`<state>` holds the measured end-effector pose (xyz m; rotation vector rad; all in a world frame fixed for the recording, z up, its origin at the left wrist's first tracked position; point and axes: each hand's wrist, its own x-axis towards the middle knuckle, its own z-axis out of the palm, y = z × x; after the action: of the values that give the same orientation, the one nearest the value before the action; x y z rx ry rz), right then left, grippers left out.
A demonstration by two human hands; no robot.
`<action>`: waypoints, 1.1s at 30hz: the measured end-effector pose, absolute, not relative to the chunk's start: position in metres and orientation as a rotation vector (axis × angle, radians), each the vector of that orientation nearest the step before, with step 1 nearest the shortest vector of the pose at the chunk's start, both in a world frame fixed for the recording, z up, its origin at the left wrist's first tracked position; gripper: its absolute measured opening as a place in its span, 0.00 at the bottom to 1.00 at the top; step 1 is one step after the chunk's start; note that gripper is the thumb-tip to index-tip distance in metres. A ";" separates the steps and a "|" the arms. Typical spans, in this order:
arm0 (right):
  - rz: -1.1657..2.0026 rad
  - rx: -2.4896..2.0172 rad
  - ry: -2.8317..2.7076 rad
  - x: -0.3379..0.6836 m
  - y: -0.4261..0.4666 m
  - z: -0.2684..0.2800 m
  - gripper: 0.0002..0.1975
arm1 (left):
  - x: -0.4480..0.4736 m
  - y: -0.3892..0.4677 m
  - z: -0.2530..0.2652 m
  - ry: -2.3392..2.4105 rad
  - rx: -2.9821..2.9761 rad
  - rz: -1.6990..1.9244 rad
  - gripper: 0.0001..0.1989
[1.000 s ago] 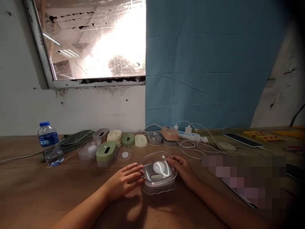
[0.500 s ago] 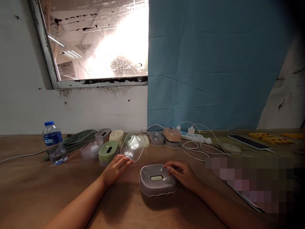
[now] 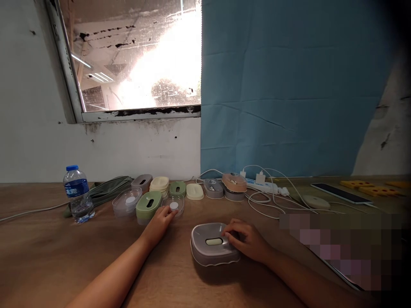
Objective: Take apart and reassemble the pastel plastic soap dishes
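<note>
Head cam: L hand (image 3: 161, 221) fwd, R hand (image 3: 246, 240) curled.

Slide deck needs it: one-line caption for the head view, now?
Left hand at a clear lid, right hand at the nearest grey box, water bottle at far left.

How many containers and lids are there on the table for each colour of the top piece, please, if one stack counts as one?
Grey tops: 3, including the box by the right hand
Green tops: 2
Cream tops: 2
Peach top: 1
Clear tops: 2, including the lid at the left hand
Total: 10
</note>
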<state>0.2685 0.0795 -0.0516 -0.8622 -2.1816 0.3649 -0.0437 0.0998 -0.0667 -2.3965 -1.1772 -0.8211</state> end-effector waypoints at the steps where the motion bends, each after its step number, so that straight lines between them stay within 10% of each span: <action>1: 0.360 -0.859 -2.184 0.269 0.079 -0.052 0.09 | -0.044 0.100 -0.067 -1.186 -2.393 -0.817 0.16; 23: 0.595 -0.822 -2.395 0.274 0.080 -0.047 0.16 | -0.044 0.085 -0.053 -1.214 -2.269 -0.784 0.16; 33: 0.707 -0.788 -2.507 0.278 0.079 -0.043 0.25 | -0.047 0.079 -0.051 -1.774 -1.578 -1.406 0.05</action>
<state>0.2779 0.0794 -0.0429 -0.7879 -2.5071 0.7074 -0.0471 0.0789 -0.0508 -1.5779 -1.7743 -1.4061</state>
